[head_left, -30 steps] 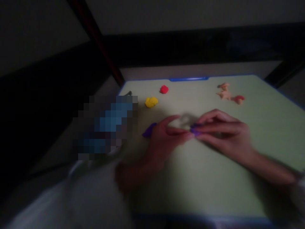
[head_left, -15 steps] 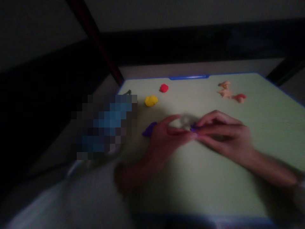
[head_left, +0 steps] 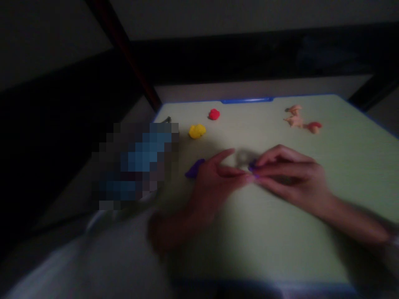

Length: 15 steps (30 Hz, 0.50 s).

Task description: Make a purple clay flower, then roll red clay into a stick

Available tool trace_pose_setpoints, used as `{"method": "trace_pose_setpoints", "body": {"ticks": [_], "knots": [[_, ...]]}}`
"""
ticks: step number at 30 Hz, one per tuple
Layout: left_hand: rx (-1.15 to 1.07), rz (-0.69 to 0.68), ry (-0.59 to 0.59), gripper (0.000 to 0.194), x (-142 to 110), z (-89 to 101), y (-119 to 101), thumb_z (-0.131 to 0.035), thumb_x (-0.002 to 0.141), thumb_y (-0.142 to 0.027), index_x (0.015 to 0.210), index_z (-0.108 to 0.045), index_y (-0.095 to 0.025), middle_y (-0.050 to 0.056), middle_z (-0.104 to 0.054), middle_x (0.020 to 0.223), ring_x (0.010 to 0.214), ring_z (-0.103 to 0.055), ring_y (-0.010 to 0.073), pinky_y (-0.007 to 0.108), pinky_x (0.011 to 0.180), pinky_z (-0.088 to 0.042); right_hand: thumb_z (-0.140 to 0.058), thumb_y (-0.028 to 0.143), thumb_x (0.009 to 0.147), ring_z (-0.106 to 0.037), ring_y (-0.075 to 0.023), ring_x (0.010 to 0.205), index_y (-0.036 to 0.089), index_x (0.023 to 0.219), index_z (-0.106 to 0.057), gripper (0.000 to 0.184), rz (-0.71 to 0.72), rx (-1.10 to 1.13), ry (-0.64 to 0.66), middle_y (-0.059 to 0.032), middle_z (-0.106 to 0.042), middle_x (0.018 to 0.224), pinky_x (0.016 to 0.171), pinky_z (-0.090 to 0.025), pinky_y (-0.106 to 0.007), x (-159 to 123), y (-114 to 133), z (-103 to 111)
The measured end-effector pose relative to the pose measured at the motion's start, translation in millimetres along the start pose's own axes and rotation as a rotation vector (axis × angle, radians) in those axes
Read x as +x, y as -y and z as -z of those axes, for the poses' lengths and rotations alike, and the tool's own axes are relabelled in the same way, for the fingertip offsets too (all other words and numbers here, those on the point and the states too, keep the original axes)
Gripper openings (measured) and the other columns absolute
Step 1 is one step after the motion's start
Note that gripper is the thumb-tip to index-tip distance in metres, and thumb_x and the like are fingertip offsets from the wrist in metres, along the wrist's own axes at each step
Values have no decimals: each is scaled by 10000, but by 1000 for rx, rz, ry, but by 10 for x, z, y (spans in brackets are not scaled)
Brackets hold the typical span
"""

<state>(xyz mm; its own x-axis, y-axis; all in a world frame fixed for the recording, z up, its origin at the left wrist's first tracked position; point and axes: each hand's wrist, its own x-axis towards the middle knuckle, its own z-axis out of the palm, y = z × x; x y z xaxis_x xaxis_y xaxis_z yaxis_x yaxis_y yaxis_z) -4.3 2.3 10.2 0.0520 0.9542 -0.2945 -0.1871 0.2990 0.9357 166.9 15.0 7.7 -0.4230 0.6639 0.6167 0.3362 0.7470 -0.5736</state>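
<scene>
My left hand (head_left: 215,180) and my right hand (head_left: 296,176) meet fingertip to fingertip over the board. Between them shows a small piece of purple modelling clay (head_left: 252,167), partly hidden by fingers. The right hand pinches this piece. Thumb and a finger of the left hand are pressed together at its near edge, while another left finger sticks out above. A larger purple clay lump (head_left: 193,169) lies just behind the left hand, which covers part of it. The dim, blurred picture hides the small piece's exact shape.
A yellow clay lump (head_left: 197,131) and a red clay lump (head_left: 214,114) lie farther back on the pale board (head_left: 264,236). Several peach-coloured shaped pieces (head_left: 294,121), one with a red top, sit at back right. A pixelated blue area (head_left: 140,158) borders the board's left.
The left fingertips have shifted very slightly left and down from the purple piece. The right hand keeps its pinch, and the lumps on the board stay in place.
</scene>
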Motion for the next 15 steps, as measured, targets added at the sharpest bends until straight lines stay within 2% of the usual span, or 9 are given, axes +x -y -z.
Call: {"method": "trace_pose_setpoints", "body": {"ticks": [3, 7, 11, 15], "knots": [[-38, 10, -11, 570, 6, -6, -26, -765, 583, -149, 1114, -558, -154, -8, -690, 658, 590, -632, 135, 210, 519, -464, -686, 144, 748, -612, -131, 704, 223, 843, -736, 134, 3, -15, -24, -40, -632, 829, 567, -503, -241, -1, -3, 1], [-39, -43, 42, 207, 23, 9, -27, -615, 741, -315, 861, -615, -146, 38, -665, 733, 647, -633, 150, 196, 456, -446, -699, 134, 734, -602, -124, 688, 222, 852, -734, 150, 0, -33, -55, -36, -628, 815, 545, -484, -233, -7, -14, 6], [120, -139, 169, 286, 9, 43, 16, -487, 812, -395, 700, -593, -153, 12, -548, 591, 518, -507, 109, 181, 374, -338, -687, 152, 750, -606, -131, 689, 240, 867, -732, 154, -9, -23, -39, -33, -631, 813, 549, -487, -242, -11, -7, 13], [276, -193, 293, 296, -21, 53, 47, -498, 825, -369, 612, -520, -165, -26, -491, 546, 437, -393, 62, 184, 396, -284, -684, 176, 757, -608, -134, 688, 252, 876, -731, 149, 0, -12, -28, -31, -632, 800, 544, -492, -241, -11, 3, 18]]}}
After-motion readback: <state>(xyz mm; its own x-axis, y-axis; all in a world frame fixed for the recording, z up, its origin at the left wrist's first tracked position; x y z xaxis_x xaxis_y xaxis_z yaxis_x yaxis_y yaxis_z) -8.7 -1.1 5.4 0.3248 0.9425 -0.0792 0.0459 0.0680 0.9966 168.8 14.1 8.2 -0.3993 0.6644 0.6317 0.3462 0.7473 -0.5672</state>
